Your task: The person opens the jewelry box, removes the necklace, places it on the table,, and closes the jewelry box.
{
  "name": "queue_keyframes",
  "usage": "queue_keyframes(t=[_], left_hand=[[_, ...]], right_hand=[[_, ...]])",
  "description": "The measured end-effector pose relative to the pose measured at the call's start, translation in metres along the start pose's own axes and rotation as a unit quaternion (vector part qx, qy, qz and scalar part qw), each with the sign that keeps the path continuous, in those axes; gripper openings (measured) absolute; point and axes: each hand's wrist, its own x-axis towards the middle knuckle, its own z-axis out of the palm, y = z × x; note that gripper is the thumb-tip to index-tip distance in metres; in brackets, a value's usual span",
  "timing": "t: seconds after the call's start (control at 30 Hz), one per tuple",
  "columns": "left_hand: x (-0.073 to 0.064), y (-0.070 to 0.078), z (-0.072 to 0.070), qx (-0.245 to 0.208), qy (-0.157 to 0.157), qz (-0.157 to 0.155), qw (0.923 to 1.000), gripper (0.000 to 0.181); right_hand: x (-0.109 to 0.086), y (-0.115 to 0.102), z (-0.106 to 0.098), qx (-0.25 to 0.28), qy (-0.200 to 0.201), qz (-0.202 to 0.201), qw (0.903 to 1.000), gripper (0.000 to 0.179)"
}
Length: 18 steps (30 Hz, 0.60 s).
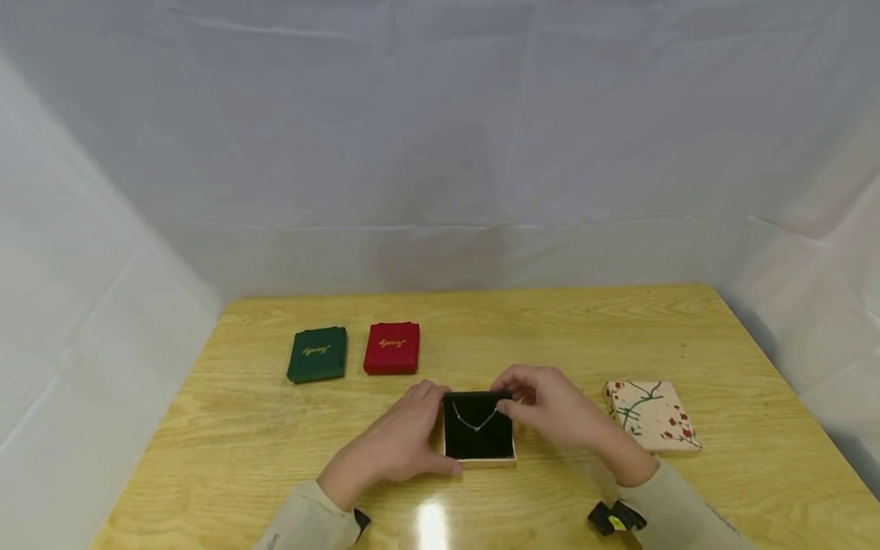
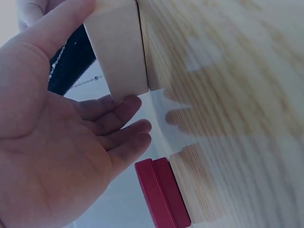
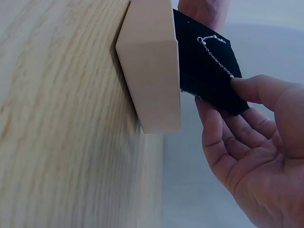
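A small pale-sided jewelry box (image 1: 486,463) sits on the table between the two hands. A black velvety insert pad (image 1: 479,446) carrying a thin silver chain necklace (image 1: 477,428) is in it; in the right wrist view the pad (image 3: 202,71) rises at a tilt out of the box (image 3: 152,85). My left hand (image 1: 406,437) holds the box's left side, thumb at the near corner and fingers toward the far one. With thumb and fingers, my right hand (image 1: 555,409) pinches the pad's far right corner, the thumb beside the chain.
A green box (image 1: 318,354) and a red box (image 1: 392,348), both with gold lettering, lie farther back to the left. On the right, near the right forearm, lies a cream flower-patterned lid or box (image 1: 651,416). White sheeting (image 1: 440,153) surrounds the wooden table (image 1: 550,328).
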Motion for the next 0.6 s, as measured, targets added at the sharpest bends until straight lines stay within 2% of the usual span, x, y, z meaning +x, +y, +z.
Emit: queue_keyframes(t=[0.23,0.6], left_hand=[[-0.0002,-0.0006,0.0012,-0.001,0.003,0.003,1.0000,0.092],[0.0003,0.0003,0.0021,0.006,0.008,0.003,0.9999,0.101]], right_hand=[[0.0011,-0.0020,-0.0041,-0.011,0.016,-0.004,0.9998,0.017],[0.0021,-0.0072,-0.0102,0.008,0.045,-0.009,0.9989,0.021]])
